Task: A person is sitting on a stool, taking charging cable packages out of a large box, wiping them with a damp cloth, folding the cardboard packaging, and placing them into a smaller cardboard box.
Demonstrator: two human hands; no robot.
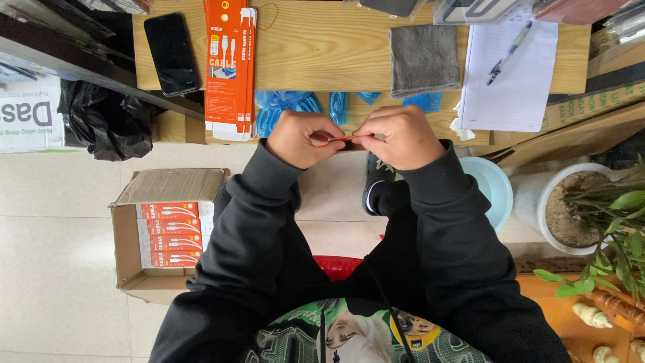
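Down on the floor at my left there's an open cardboard box [127,249] with a row of orange-and-white cable packs [169,235] stacked inside, flap folded back. Just past it, a black plastic bag [107,121] is slumped against the bench [316,54]. On the bench itself, from the left: a black phone [171,54] lying face up, then a stack of flat orange cartons [230,67] hanging over the near edge, and some blue plastic wrappers [289,107] on the lower ledge.

My left hand [302,138] and right hand [396,138] are together in the middle, just in front of the bench edge. Fingers of both are closed, pinching a thin orange band [334,140] stretched between them; it's tiny, so I can't tell more about it.

Further right, a grey cloth [424,59], then a lined notepad [507,81] with a pen [509,54] on top. On the floor at right: a pale blue lid [494,188] and a white pot [547,202] holding soil and a green plant [615,222].
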